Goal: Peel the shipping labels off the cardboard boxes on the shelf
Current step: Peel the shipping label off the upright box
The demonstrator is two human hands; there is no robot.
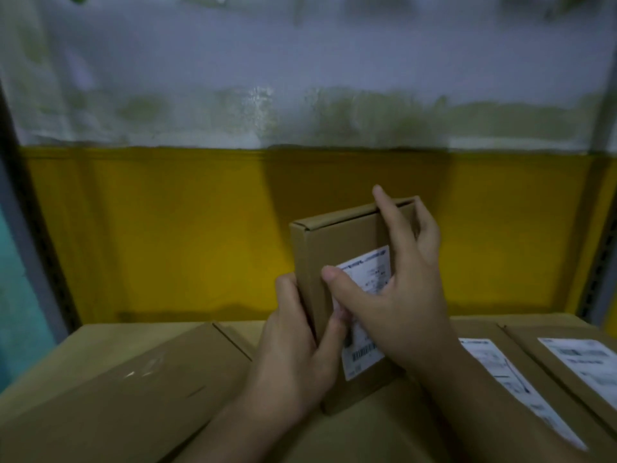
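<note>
We hold a small cardboard box [334, 235] upright at frame ctr, standing on flat boxes [133, 389]. L hand [293, 355] grips its lower left edge. R hand [400, 295] wraps the right edge, thumb pressing the shipping label [364, 272] on the front face. Two more labels [494, 362] lie lower right, still stuck on.

Small box [334, 255] upright on stack [367, 436], centre. Label [369, 272] on near face. Flat box [127, 389] left; labelled box [541, 379] right, another [581, 359] beyond.
</note>
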